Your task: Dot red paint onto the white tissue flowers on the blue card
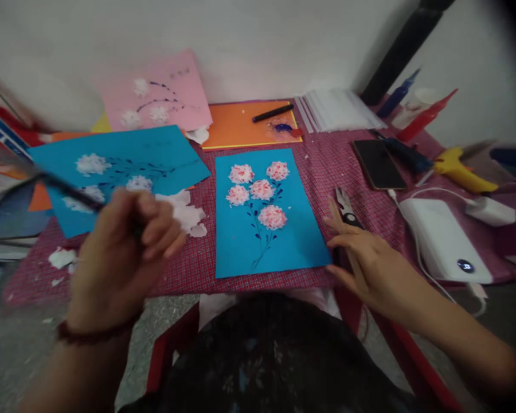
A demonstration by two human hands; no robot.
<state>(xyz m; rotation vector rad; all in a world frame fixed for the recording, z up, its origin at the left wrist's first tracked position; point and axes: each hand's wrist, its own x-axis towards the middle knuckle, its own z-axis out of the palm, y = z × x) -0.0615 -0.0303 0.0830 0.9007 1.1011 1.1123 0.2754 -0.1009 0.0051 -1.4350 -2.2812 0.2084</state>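
The left hand (pixel 124 241), raised and blurred, curls around a dark rod (pixel 71 191); whether the right hand (pixel 363 252), beside the pliers (pixel 347 209), grips anything cannot be told. The blue sheet (pixel 303 235) bearing 5 pink-and-white flowers (pixel 261 189) lies between the hands on checked cloth (pixel 324 155).

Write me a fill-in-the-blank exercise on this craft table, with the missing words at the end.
1. The blue card between the hands bears ____ pink-and-white flowers.
2. A black pen lies on the ____ sheet.
3. The left hand grips a slim dark tool, and its wrist wears a dark red ____.
4. The metal-tipped tool beside the right hand is a pair of ____.

Missing words: five; orange; bracelet; pliers.
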